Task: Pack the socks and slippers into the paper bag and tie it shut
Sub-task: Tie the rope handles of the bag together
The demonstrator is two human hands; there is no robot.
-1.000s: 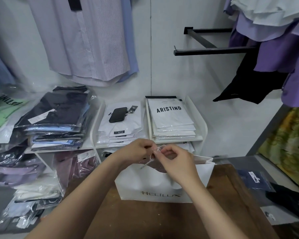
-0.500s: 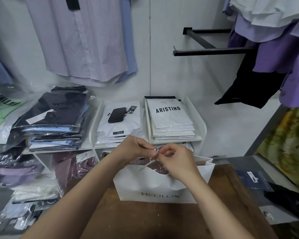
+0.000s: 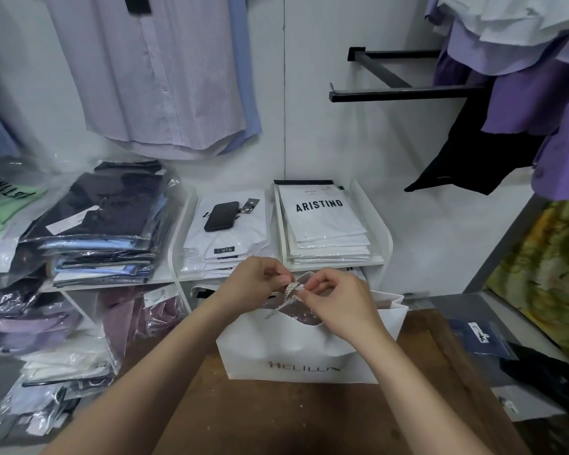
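A white paper bag [image 3: 296, 356] with gold lettering stands on the brown wooden table [image 3: 276, 418]. Above its open top my left hand [image 3: 253, 282] and my right hand [image 3: 339, 300] both pinch a twisted white-and-grey string [image 3: 288, 295], which crosses in a knot between my fingertips. One loose end hangs down over the bag's near rim. Something dark purplish in clear wrap shows inside the bag below my right hand. I cannot make out socks or slippers.
A white shelf unit [image 3: 378, 238] behind the bag holds stacks of wrapped shirts and a black phone [image 3: 220, 216]. More packed clothes pile up at the left. Shirts hang on the wall and on a black rail [image 3: 398, 93]. A dark packet [image 3: 480, 338] lies at the right.
My hands have stayed above the bag, working the string. The loop between my fingers has drawn tighter into a crossed knot, and my hands sit slightly higher.
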